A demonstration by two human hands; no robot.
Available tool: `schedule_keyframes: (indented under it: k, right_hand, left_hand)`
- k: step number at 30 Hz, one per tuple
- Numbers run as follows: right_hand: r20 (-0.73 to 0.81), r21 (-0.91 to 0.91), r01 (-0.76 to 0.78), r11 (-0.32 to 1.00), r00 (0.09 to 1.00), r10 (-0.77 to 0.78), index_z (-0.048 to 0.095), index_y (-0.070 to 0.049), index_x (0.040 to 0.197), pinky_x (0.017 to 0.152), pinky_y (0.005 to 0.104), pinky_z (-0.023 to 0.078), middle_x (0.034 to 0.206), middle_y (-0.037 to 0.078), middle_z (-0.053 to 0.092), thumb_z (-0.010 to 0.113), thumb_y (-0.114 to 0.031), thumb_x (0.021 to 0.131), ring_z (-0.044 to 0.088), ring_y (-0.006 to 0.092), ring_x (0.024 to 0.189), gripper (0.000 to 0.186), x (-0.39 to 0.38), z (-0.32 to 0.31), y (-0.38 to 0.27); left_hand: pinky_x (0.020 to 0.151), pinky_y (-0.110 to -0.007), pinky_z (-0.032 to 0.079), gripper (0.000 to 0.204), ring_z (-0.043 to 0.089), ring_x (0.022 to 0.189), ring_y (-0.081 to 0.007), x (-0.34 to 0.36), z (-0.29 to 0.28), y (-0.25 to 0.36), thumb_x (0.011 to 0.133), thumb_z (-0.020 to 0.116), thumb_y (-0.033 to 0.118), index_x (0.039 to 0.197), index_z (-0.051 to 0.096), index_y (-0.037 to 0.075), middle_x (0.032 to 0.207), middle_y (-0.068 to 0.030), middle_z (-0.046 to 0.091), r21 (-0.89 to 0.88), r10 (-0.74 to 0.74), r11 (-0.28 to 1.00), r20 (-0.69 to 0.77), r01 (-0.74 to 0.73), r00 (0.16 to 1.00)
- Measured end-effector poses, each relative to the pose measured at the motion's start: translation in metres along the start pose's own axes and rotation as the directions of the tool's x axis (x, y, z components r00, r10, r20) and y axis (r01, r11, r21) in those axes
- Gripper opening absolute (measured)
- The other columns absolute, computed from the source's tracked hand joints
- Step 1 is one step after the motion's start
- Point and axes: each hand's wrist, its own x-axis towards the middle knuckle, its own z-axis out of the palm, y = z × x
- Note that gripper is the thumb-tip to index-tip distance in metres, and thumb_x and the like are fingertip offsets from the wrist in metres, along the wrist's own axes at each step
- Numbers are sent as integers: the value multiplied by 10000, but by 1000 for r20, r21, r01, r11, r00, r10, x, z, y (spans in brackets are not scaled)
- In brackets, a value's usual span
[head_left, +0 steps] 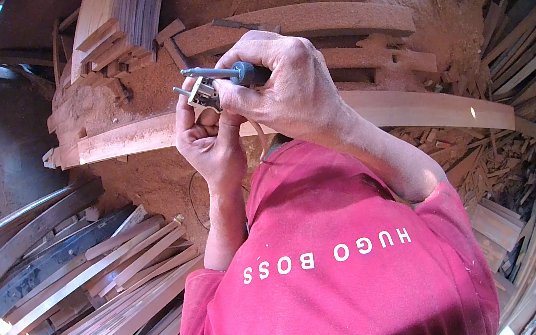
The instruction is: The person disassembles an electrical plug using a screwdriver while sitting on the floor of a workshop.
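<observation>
Gripping a screwdriver with a grey shaft and dark blue-grey handle [233,73], the right hand [283,85] is closed tight around the handle, the shaft sticking out leftward past the knuckles; just beneath and touching it, the left hand [209,141] is curled shut on one small pale electrical plug with metal prongs [203,94], pinched between thumb and fingers so the prongs point up and left; the screwdriver's shaft lies just above the plug, very near it, though whether its tip touches cannot be told; a thin cord [194,203] hangs in a loop beside the left forearm; both forearms rise from a red short-sleeved shirt [339,274]; behind the two hands one long curved pale wooden plank [411,108] crosses a bench thick with reddish sawdust [166,179], with two more curved pieces above it; many curved wooden slats [92,291] are stacked at lower left, and loose offcuts [521,102] are heaped at right.
</observation>
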Motion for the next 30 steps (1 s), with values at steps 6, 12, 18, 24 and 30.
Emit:
schedule_keyframes:
  k: [6, 12, 18, 24, 30]
  right_hand:
    - [18, -83, 24, 996, 1000, -22, 695, -22, 859, 638, 333, 515, 746, 99, 636, 712, -131, 701, 650, 222, 680, 193, 2, -2, -1]
    - [94, -112, -36, 993, 994, 47, 694, -17, 862, 661, 358, 520, 771, 114, 654, 711, -143, 708, 660, 255, 703, 200, 7, -6, -3]
    - [203, -170, -77, 982, 973, 112, 717, -64, 884, 744, 441, 544, 868, 137, 690, 715, -316, 728, 683, 325, 815, 296, 11, -15, -1]
    - [247, -229, -46, 972, 964, 103, 702, -31, 874, 707, 380, 528, 797, 120, 671, 724, -212, 723, 674, 278, 762, 236, 13, -19, -3]
    - [282, -174, -98, 980, 948, 145, 695, -15, 874, 677, 374, 529, 771, 138, 677, 720, -207, 720, 681, 274, 723, 247, 14, -20, -3]
  left_hand:
    - [835, -238, 516, 660, 648, 1001, -146, -3, 3, -4, 826, 749, 11, 1384, 398, -21, 1109, -143, 683, -64, -17, 998, -31, 15, 999]
    - [806, -232, 524, 682, 659, 965, -139, -6, 5, -6, 815, 753, -6, 1391, 390, -17, 1067, -137, 694, -69, -38, 997, -61, 34, 997]
    - [679, -202, 517, 674, 678, 781, -119, -9, 5, -7, 826, 739, -12, 1396, 378, -26, 853, -102, 713, -48, -52, 998, -59, 49, 997]
    - [669, -205, 522, 687, 685, 785, -130, -12, 2, -9, 828, 749, 16, 1401, 371, -23, 856, -104, 713, -6, -43, 999, -30, 43, 999]
    - [712, -227, 543, 686, 689, 831, -146, -12, 2, -9, 823, 758, 31, 1397, 384, -13, 950, -129, 713, -3, -20, 1000, -10, 20, 1000]
